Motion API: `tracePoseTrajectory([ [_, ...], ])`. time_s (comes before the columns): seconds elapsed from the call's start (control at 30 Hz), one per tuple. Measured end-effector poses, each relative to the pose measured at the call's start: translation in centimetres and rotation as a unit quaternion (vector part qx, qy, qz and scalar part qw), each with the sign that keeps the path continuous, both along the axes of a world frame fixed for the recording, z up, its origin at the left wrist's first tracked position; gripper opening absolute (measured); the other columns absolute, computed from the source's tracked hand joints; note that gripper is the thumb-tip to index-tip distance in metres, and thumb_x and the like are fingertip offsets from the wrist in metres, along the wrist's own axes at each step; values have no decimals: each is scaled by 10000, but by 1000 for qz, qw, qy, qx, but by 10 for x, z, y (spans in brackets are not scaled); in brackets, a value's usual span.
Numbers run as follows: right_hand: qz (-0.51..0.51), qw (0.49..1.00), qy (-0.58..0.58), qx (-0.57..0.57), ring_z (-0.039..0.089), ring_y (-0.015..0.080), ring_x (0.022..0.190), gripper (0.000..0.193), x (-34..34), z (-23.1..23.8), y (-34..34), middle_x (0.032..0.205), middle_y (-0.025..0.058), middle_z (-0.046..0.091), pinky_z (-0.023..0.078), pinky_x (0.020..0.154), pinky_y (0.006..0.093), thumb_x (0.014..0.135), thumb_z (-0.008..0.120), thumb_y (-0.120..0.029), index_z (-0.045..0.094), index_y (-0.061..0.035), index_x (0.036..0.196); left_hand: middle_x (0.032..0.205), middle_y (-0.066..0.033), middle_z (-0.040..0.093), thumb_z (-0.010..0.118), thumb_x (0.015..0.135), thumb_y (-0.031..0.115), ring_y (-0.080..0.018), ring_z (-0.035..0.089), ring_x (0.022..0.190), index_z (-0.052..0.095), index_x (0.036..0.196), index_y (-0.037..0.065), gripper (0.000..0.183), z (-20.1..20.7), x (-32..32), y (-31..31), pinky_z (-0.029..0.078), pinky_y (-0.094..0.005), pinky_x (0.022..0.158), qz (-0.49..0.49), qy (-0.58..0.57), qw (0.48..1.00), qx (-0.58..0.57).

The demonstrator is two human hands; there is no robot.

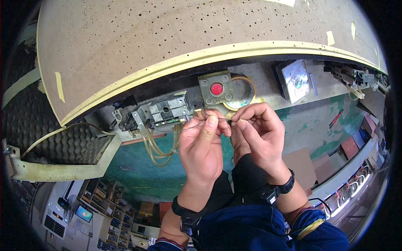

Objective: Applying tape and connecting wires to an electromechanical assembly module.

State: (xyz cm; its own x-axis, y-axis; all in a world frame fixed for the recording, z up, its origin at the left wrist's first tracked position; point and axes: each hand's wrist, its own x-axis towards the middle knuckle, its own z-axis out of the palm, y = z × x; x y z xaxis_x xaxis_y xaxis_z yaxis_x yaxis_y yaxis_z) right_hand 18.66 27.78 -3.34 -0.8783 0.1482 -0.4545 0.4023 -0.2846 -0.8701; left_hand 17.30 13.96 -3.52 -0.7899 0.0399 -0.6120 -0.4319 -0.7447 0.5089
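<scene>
Both grips pinch a thin wire (197, 124) under a perforated board (176, 37).

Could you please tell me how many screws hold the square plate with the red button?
4, one in each corner of the plate: top left, top right, bottom left and bottom right, around the red button. None looks hidden.

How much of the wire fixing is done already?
Done: the grey block with yellowish tubes sits mounted under the table edge, beside the plate with the red button. In hand: the left hand and right hand pinch a thin wire between their fingers. Left: the wire's ends are not visibly fixed anywhere yet; I cannot tell where it goes.
</scene>
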Motion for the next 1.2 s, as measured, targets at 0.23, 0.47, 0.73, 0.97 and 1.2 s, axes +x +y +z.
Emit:
tracePoseTrajectory([
  [0.23, 18, 999, -47, 16, 661, 99, 851, 122, 8, 3, 12, 939, 55, 707, 539, 772, 257, 1106, 651, -91, 638, 20, 1054, 1006, -113, 660, 609, 1098, 55, -191, 620, 872, 653, 1135, 5, 76, 2, -1, -3, 513, -346, 799, 10, -35, 999, 38],
  [0.47, 128, 981, -111, 92, 640, 120, 741, 244, 23, 5, 42, 762, 42, 671, 505, 695, 288, 1098, 673, -151, 650, -8, 903, 1038, -118, 674, 615, 1092, 63, -189, 623, 910, 665, 1120, 35, 64, 2, -1, -8, 508, -359, 806, -2, -53, 996, 73],
  [0.73, 476, 758, -77, 440, 690, 447, 937, 264, 40, 14, 100, 959, 216, 694, 549, 804, 493, 866, 826, -107, 677, 13, 1048, 1038, -109, 684, 613, 1090, 65, -183, 621, 889, 669, 1101, 25, 69, 4, -4, -9, 497, -348, 778, -8, -63, 995, 78],
  [0.97, 282, 917, 38, 279, 673, 264, 738, 235, -5, 19, 58, 917, 135, 691, 540, 690, 369, 949, 829, -124, 699, -5, 1103, 1025, -100, 667, 610, 1090, 73, -178, 607, 882, 657, 1062, 24, 74, 2, -4, -8, 486, -331, 775, -23, -53, 997, 55],
  [1.2, 225, 948, 110, 196, 685, 327, 806, 239, -31, 7, 5, 914, 154, 673, 547, 711, 408, 966, 809, -148, 671, -2, 1095, 992, -51, 686, 639, 1085, 80, -127, 601, 870, 674, 1141, 11, 95, 6, -6, -7, 467, -277, 770, -24, -66, 997, -9],
])
